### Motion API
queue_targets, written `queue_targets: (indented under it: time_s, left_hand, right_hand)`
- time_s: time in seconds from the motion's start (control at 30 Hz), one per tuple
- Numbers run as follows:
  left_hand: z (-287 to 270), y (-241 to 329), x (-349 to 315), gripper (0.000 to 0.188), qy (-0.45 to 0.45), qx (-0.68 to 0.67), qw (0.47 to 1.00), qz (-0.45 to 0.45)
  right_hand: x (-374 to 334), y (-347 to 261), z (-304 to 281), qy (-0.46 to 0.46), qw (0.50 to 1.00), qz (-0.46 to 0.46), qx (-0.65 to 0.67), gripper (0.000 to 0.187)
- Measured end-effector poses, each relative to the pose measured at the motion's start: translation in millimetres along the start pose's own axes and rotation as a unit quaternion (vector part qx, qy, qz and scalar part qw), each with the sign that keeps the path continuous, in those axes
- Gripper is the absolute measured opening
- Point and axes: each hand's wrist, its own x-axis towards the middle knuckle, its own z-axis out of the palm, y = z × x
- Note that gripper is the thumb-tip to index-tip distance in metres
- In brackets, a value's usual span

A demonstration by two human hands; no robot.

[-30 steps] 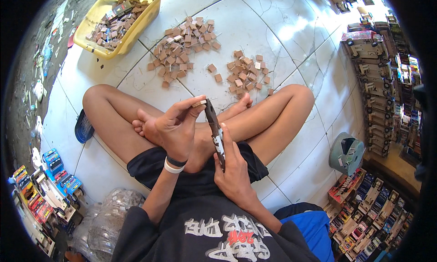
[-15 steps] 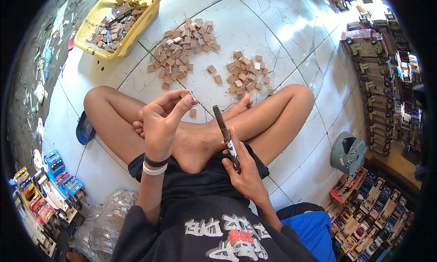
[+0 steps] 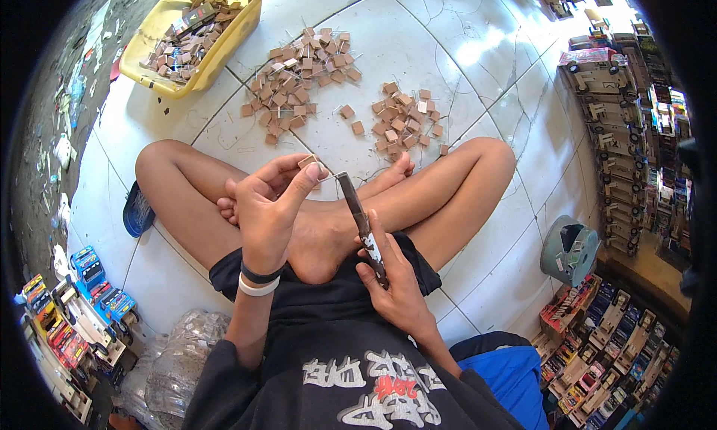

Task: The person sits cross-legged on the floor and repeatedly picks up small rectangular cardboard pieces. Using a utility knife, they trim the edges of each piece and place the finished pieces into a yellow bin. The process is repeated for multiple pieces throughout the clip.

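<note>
Between the thumb and fingers of my left hand (image 3: pixel 272 202) is a small brown square wooden block (image 3: pixel 307 161). A thin pale wire (image 3: pixel 328 178) sticks out from it to the right. My right hand (image 3: pixel 396 281) is closed round the worn black-and-white handle of a long, narrow, dark metal tool (image 3: pixel 351 198); its exact kind is unclear. The tool's tip meets the wire's end, and I cannot tell whether it grips it. Another small block (image 3: pixel 317 184) lies on the floor, partly behind my left thumb.
Ahead lie a larger pile of blocks with wires (image 3: pixel 302 79) and a smaller pile of blocks (image 3: pixel 403 120). A yellow tub (image 3: pixel 250 27) holds more blocks at far left. Toy vehicles (image 3: pixel 616 154) are stacked at right, a grey-green spool (image 3: pixel 556 254) beside them. Clear plastic bags (image 3: pixel 179 363) sit near left.
The tool in my right hand has moved left and its tip now touches the wire's end. My left hand has shifted slightly right and lower, still holding the block.
</note>
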Motion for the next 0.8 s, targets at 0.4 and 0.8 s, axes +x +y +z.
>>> queue_targets:
  time_s: [0.4,0.8]
  left_hand:
    - [0.0,2.1,0.8,0.027,-0.006,-0.019,1.000,-0.003]
    - [1.1,3.2,-1.0,0.021,-0.011,0.007,1.000,0.001]
  right_hand:
    - [0.9,-2.2,0.4,0.000,1.000,0.005,0.004,0.081]
    - [1.8,-5.1,1.2,0.009,1.000,-0.004,-0.004,0.081]
